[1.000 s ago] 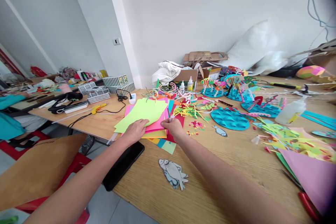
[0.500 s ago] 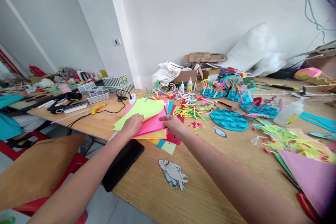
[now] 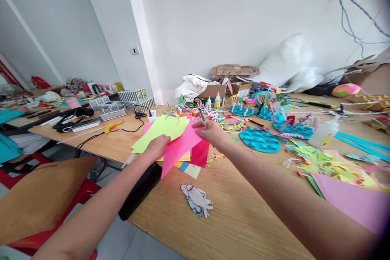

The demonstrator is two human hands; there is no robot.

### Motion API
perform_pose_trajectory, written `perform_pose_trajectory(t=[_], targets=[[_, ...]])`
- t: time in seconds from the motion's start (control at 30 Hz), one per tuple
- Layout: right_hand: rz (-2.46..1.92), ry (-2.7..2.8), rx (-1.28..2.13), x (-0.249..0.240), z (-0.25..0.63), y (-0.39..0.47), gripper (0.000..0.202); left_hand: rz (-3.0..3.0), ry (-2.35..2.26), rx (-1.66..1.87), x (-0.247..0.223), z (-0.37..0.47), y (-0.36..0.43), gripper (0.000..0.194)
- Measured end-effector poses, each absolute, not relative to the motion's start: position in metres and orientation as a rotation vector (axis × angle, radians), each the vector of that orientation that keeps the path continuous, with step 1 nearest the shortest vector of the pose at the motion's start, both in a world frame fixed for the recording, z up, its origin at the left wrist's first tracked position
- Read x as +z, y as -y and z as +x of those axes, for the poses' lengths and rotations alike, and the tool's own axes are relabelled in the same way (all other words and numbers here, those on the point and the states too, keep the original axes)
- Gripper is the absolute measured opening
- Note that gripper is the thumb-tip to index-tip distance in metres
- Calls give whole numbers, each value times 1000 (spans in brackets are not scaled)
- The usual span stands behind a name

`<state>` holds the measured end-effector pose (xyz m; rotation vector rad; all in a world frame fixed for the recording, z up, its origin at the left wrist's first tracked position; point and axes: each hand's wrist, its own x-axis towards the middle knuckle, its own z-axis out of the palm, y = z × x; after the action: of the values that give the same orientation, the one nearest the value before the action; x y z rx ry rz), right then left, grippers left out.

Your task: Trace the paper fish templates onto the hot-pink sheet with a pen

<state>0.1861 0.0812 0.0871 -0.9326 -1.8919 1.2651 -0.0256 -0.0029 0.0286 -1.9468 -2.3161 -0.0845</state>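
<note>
My left hand is closed on the near edge of the yellow-green paper, lifting it slightly over the stack. Between thumb and fingers, my right hand grips a sheet of pink paper. A slim grey pen also sticks up from this hand. The pink sheet lies askew, partly out from under the yellow-green one. Beneath are red paper and other coloured sheets. A black phone rests left of the stack, partly behind my left forearm. Fish cutouts lie overlapping in front.
Blue round bases with paper decorations stand at the right, near a glue bottle. Paper scraps and a lilac sheet cover the right side. A yellow tool with a cord lies left. A red stool stands below.
My right hand has drawn the pink sheet to the right and turned it, so more of it shows. My left hand stays on the yellow-green paper. The view has shifted slightly right.
</note>
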Motion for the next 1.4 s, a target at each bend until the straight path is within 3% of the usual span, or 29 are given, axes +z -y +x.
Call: perform_pose_trajectory(t=[0.2,0.53,0.8,0.93,1.0,1.1,1.17,1.23,1.4], targets=[[-786,1866,1185,129,207,-81,34,-2145,2360,-320,34,-22,9,18],[-569,1555,865,188,281,-30,34,-1973,2211,-1299,75,25,16,44],[-712,1575,437,193,344,12,33,-1984,1812,-1991,95,86,20,21],[-768,1604,259,191,367,23,32,-1963,1316,-2564,120,109,29,13],[-783,1641,207,192,374,27,33,-2309,1282,-2496,132,125,38,25],[-755,1706,147,194,379,33,35,-2925,1286,-1994,140,156,57,69],[-720,1756,117,195,378,37,36,-2927,1331,-1725,140,177,67,93],[-686,1805,100,196,377,40,36,-2818,1323,-1615,138,195,72,95],[-655,1890,99,195,377,45,32,-2654,1271,-1669,128,212,62,74]])
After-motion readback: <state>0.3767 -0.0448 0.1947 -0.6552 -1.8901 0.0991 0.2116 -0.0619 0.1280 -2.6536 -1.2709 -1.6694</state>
